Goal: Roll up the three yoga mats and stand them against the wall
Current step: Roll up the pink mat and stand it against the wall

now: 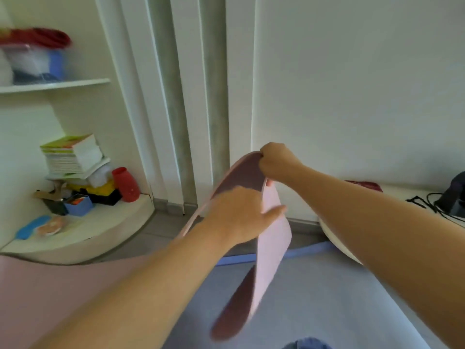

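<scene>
The pink mat (273,248) hangs lifted and folded before me, its rest flat toward eight o'clock. My right hand (279,161) pinches its top edge at twelve; my left hand (239,212) grips the fold, thumb across. The blue mat (314,298) lies flat at five. Nothing is rolled or standing against the wall (352,96) yet.

A lived-in room of a home: curved white corner shelves (100,230) hold a leaning stack of books (73,154), a red vase (125,185), a small blue box (79,205) and a red-lidded plastic tub (32,61). Tall white panels (352,96) line the wall. A pink mat (50,285) and a blue mat (314,298) spread over the grey tiled floor (161,230).
</scene>
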`<state>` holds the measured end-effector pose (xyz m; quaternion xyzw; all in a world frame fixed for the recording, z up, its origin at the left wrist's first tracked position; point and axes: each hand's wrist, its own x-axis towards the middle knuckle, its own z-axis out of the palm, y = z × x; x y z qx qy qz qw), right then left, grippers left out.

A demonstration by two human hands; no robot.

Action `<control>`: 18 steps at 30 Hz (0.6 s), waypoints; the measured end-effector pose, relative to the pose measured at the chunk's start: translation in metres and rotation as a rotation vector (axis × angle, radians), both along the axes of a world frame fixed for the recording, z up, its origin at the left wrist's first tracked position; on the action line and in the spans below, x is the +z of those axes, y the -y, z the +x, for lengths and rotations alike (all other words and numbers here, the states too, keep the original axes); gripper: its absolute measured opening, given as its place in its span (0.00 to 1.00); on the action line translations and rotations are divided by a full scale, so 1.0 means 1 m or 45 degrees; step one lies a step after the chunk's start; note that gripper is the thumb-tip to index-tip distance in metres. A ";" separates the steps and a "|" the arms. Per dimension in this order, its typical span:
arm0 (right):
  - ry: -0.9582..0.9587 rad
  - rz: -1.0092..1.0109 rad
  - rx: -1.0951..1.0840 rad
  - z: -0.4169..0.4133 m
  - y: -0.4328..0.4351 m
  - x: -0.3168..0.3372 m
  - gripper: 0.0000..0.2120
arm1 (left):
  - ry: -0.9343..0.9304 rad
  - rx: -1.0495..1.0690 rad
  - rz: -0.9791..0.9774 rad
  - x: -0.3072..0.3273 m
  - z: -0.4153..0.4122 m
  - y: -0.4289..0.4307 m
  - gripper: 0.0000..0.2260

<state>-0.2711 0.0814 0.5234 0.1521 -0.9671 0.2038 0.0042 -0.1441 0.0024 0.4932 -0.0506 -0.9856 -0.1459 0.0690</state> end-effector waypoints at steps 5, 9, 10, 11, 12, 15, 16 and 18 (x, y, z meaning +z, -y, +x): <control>0.127 -0.086 -0.006 -0.043 0.051 0.018 0.09 | 0.220 0.055 0.063 -0.002 -0.031 0.042 0.28; 0.300 -0.055 0.047 -0.073 0.076 0.042 0.12 | 0.403 -0.087 -0.001 -0.009 -0.063 0.092 0.27; 0.247 -0.011 0.058 -0.083 0.080 0.043 0.15 | 0.380 -0.092 0.008 -0.006 -0.071 0.102 0.25; 0.283 -0.111 0.043 -0.094 0.084 0.047 0.13 | 0.337 -0.078 0.032 -0.001 -0.079 0.111 0.23; 0.342 -0.228 0.026 -0.099 0.087 0.053 0.11 | 0.286 -0.056 0.072 0.007 -0.087 0.118 0.22; 0.248 -0.358 0.183 -0.118 0.090 0.071 0.18 | 0.090 -0.013 0.181 0.040 -0.115 0.139 0.18; 0.275 -0.425 0.254 -0.119 0.088 0.073 0.21 | 0.022 -0.007 0.212 0.053 -0.125 0.144 0.17; 0.367 -0.480 0.375 -0.117 0.082 0.081 0.28 | -0.097 0.041 0.252 0.084 -0.145 0.152 0.16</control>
